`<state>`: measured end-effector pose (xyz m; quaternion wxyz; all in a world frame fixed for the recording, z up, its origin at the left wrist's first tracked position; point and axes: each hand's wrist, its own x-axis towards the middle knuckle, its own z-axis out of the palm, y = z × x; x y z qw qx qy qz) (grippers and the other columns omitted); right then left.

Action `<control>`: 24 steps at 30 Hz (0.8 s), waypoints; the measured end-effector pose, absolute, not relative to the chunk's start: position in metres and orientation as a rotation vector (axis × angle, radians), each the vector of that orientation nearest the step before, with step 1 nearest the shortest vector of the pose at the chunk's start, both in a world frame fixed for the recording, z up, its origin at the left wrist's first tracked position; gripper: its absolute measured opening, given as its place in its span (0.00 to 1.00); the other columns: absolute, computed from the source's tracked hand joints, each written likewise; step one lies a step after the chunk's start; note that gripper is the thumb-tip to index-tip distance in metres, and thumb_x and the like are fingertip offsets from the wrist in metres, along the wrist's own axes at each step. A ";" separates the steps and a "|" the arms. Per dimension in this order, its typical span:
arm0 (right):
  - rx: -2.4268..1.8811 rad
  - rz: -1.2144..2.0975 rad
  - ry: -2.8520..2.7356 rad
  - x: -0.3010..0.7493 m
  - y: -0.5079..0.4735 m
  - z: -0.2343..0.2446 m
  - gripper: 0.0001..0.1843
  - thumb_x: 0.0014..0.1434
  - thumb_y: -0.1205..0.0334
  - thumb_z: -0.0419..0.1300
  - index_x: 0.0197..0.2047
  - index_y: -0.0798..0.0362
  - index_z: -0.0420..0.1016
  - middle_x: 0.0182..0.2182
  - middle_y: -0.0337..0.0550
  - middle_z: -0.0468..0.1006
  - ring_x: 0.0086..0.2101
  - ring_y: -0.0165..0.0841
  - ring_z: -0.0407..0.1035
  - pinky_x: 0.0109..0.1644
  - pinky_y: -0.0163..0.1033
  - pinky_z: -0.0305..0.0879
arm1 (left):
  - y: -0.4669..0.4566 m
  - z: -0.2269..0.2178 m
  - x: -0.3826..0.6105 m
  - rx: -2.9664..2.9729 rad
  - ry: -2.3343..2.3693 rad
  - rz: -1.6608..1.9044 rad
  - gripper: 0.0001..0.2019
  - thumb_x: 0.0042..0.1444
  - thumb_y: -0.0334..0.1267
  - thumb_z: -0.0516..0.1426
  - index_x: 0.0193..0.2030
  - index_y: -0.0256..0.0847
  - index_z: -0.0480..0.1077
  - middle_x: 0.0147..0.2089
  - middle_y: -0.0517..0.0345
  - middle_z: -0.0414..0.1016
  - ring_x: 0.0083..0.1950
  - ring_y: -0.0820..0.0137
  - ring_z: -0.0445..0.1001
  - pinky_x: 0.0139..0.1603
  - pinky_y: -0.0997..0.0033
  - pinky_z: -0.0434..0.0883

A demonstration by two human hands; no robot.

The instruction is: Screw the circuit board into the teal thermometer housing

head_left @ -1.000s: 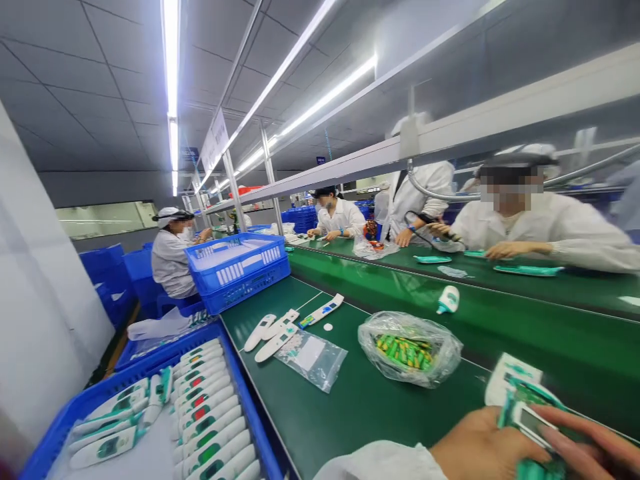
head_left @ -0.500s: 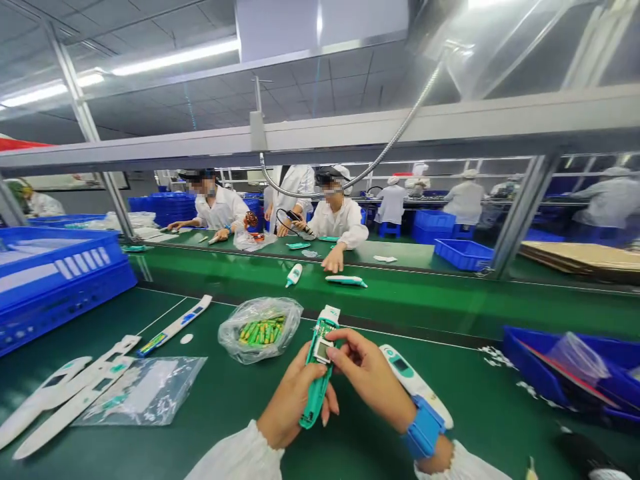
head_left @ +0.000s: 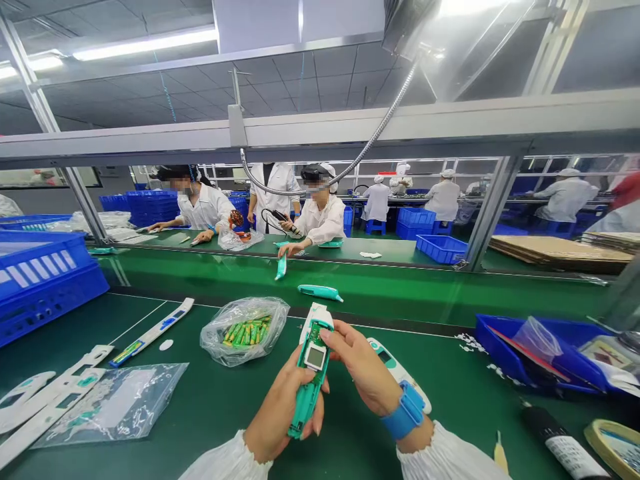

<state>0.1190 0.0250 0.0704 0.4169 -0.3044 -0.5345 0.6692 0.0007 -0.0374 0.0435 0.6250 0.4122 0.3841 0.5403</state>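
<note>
To the right of a crumpled clear plastic bag (head_left: 212, 341) filled with small green-and-yellow cylinders (head_left: 247, 332), and nearer the wearer, a long teal plastic half-shell (head_left: 304, 405) is held at a slant, its open side upward. Inside it sit a green circuit board (head_left: 315, 334) and a square grey display in a white frame (head_left: 315, 358). The left hand (head_left: 281, 405) is closed round the half-shell, thumb on its edge, fingers beneath. The right hand (head_left: 363, 370), farther from the bag, has its thumb and bent fingers touching the half-shell's upper right edge; whether they pinch it, I cannot tell. A blue wrist strap (head_left: 404, 411) circles that wrist.

Farther right of the bag, partly behind the right hand, lies a white-and-teal elongated device (head_left: 391, 362). Well to the bag's right are a shallow blue plastic bin (head_left: 493, 350) and, closer to the wearer, a black bottle with a white label (head_left: 563, 440).

Left of the bag lie a long white strip with blue marks (head_left: 163, 327) and a small white disc (head_left: 167, 345). Beyond the bag and to its right rests a teal elongated housing (head_left: 319, 292); past that, a co-worker's hand (head_left: 294, 249) touches a teal piece (head_left: 281, 267).
</note>
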 end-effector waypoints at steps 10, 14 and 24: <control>-0.710 1.673 -1.250 0.117 0.024 0.065 0.18 0.46 0.54 0.65 0.38 0.55 0.72 0.33 0.41 0.76 0.36 0.34 0.68 0.43 0.37 0.61 | -0.037 0.043 0.003 0.969 0.948 1.187 0.08 0.54 0.37 0.46 0.33 0.37 0.63 0.18 0.63 0.66 0.09 0.80 0.56 0.09 0.83 0.49; -0.724 1.698 -1.237 0.116 0.025 0.063 0.18 0.45 0.54 0.65 0.38 0.55 0.72 0.32 0.41 0.76 0.34 0.34 0.68 0.40 0.36 0.62 | -0.038 0.045 0.004 0.966 0.976 1.175 0.08 0.53 0.38 0.47 0.32 0.38 0.62 0.18 0.64 0.66 0.09 0.80 0.56 0.09 0.83 0.49; -0.687 1.698 -1.231 0.114 0.023 0.060 0.17 0.47 0.52 0.64 0.34 0.56 0.71 0.28 0.40 0.73 0.31 0.31 0.66 0.38 0.35 0.60 | -0.038 0.044 0.006 0.958 0.965 1.150 0.09 0.53 0.41 0.48 0.33 0.37 0.63 0.14 0.64 0.64 0.09 0.79 0.55 0.10 0.82 0.48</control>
